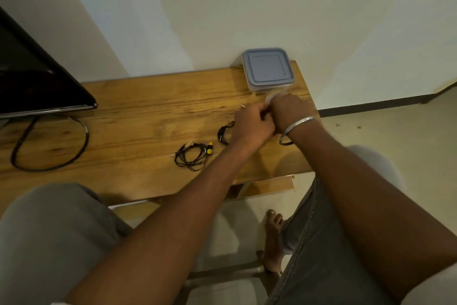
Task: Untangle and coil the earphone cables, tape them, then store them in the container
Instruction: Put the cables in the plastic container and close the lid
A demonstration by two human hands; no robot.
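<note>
Both hands meet at the right end of the wooden table [138,111]. My right hand [291,111] grips a clear tape roll [272,97], only its pale top edge showing above the fingers. My left hand [252,124] pinches at the roll beside it; what it holds is hidden. A black coiled earphone cable [223,135] lies just left of my left wrist. A second black earphone cable with yellow buds [193,155] lies loosely coiled further left. The square container with a grey-blue lid [268,69], shut, stands just behind my hands.
A dark monitor [37,77] sits at the far left with a thick black cable [49,146] looping over the table. The wall is close behind the table. My knees and a bare foot [273,238] are below the front edge.
</note>
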